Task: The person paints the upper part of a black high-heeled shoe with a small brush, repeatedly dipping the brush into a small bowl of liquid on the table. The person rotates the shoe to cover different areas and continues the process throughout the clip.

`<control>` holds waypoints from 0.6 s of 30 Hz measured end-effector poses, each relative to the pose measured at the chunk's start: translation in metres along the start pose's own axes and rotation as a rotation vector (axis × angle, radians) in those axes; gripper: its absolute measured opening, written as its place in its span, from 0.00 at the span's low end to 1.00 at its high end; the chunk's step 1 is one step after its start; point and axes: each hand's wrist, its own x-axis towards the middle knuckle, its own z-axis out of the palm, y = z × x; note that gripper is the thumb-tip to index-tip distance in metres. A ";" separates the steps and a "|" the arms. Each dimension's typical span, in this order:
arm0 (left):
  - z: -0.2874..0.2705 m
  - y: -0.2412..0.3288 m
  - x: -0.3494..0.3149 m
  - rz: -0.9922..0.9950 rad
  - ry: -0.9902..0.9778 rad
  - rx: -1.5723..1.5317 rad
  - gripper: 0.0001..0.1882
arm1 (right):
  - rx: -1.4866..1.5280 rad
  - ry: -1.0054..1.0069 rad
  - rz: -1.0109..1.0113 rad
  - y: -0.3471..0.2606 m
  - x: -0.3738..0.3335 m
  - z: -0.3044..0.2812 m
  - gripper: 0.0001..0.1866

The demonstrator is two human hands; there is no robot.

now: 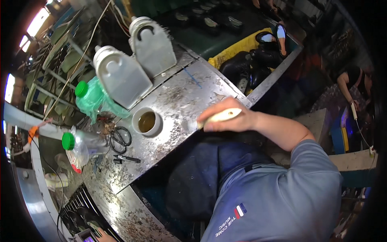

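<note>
Scuffed metal worktop [177,97] spans the scene, a yellow crate [225,54] of black items at its far right. Its near edge lies by the brush [225,115], whose pale handle the right hand [238,123] grips, bristles pointing left. Left of it stands a white cup [159,124] of brown liquid, with black scissors [125,142] farther left. I cannot tell the left hand's state.

A worn metal counter [171,93] (speckled dark, shiny in patches) crosses the middle; a crowded rack [71,62] stands left, near bright light strips [38,21]. The room's right side is dim.
</note>
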 end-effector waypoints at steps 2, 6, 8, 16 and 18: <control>-0.098 0.046 -0.004 -0.204 -0.189 -0.210 0.26 | 0.027 0.150 0.076 0.025 -0.002 -0.039 0.17; -0.205 0.136 -0.038 -0.477 -0.514 -0.408 0.27 | -0.425 0.544 0.084 0.093 -0.010 -0.145 0.12; -0.248 0.184 -0.058 -0.523 -0.488 -0.494 0.26 | -1.058 0.703 -0.004 0.133 -0.008 -0.191 0.13; -0.298 0.293 -0.101 -0.410 -0.519 -0.541 0.18 | -1.309 0.637 0.295 0.238 -0.025 -0.278 0.39; -0.306 0.322 -0.097 -0.365 -0.499 -0.636 0.19 | -1.345 0.575 0.458 0.264 -0.038 -0.293 0.40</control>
